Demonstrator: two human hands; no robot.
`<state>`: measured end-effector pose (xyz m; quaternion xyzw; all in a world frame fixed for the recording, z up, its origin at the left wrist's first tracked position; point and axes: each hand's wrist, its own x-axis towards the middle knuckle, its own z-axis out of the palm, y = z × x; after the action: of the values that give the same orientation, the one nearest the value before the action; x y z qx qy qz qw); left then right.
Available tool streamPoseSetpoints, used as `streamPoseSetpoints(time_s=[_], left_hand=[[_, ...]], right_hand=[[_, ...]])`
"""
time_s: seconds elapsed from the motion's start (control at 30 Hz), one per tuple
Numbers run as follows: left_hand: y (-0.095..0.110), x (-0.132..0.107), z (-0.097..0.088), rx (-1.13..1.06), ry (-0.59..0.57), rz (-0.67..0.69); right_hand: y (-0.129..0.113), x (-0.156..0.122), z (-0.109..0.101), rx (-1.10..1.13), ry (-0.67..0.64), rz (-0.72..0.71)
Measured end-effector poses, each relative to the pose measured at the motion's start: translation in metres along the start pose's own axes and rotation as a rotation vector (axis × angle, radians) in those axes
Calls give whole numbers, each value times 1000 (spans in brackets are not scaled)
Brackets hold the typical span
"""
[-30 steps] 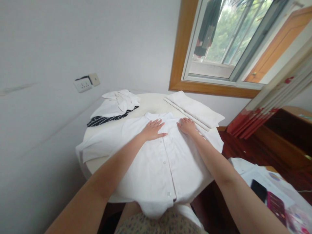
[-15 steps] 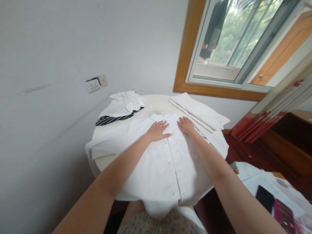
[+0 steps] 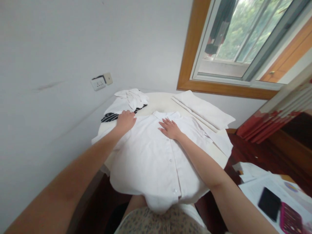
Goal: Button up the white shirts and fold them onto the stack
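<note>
A white button-up shirt (image 3: pixel 156 159) lies spread front-up on a small round table (image 3: pixel 158 100), its hem hanging over the near edge. My left hand (image 3: pixel 126 121) rests on the shirt's left shoulder by the sleeve, fingers curled down onto the cloth. My right hand (image 3: pixel 170 128) lies flat on the chest just below the collar, fingers spread. The left sleeve (image 3: pixel 104 138) trails off the table's left side.
A crumpled white garment with a black striped piece (image 3: pixel 126 104) sits at the table's back left. A folded white cloth (image 3: pixel 203 110) lies at the back right. Wall and socket (image 3: pixel 101 82) stand left, a window behind. Papers, a phone (image 3: pixel 269 203) and a pink object lie lower right.
My left hand moved from the shirt's chest out to its left shoulder. My right hand slid left to the middle below the collar. The view shifted slightly.
</note>
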<state>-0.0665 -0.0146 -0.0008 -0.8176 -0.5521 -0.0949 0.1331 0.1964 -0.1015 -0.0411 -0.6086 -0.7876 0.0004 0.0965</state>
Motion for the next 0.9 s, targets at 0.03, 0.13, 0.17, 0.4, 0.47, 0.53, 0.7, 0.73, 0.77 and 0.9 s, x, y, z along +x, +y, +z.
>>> streamPoseSetpoints(time_s=[0.03,0.13,0.17,0.4,0.47,0.53,0.7,0.73,0.77,0.9], left_hand=[[-10,-5,2,21,-20,-8],[-23,-17,9,64,-39,-27],[-23,-20,11,75,-40,-34],[-32,-17,13,71,-132,-141],[-40,-16,14,74,-162,-153],[-48,-16,14,87,-175,-131],[-54,-15,9,156,-187,-71],[-50,-13,5,168,-152,-40],[-43,-12,0,167,-103,-4],[9,1,-11,-7,88,166]], right_hand=[[0,0,0,1,-3,0],[1,0,-1,-7,-12,-6],[0,0,-2,-12,-15,-7],[1,0,-2,-10,-19,-8],[1,0,-1,-13,-17,-8],[2,1,-1,-7,-21,-8],[2,1,0,-8,-21,-8],[2,1,0,-12,-16,-8],[2,1,0,-13,-11,-9],[2,2,2,-5,0,-12]])
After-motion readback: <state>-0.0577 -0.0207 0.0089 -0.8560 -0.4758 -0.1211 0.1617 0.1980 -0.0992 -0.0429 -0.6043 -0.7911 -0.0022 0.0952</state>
